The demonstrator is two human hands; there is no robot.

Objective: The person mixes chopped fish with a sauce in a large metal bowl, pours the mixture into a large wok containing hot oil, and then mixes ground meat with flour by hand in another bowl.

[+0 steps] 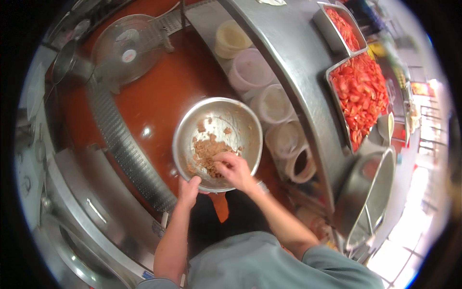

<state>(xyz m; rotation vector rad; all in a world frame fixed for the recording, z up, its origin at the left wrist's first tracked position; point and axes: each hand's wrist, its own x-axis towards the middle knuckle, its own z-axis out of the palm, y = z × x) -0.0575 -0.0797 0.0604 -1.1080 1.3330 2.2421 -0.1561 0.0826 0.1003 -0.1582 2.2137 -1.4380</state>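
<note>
A round stainless steel mixing bowl [251, 119] is held out in front of my body above the reddish-brown floor. My left hand [190, 190] grips its near left rim, thumb over the edge, with the fingers mostly hidden under it. Inside the bowl lies a brown crumbly mixture [207, 148], heaped at the middle and near side, with smaller lumps toward the far wall. My right hand [232, 169] reaches in over the near right rim, its fingers bent down at the mixture's right part. Whether it pinches some of the mixture is not clear.
At right, a steel counter [285, 54] carries a tray of cut tomatoes [361, 94], a deeper pan of tomatoes [343, 29] and a large steel pot [357, 195]. Several plastic tubs [251, 68] stand on a shelf below. A floor fan [126, 47] is at upper left, beside a perforated metal strip [122, 137].
</note>
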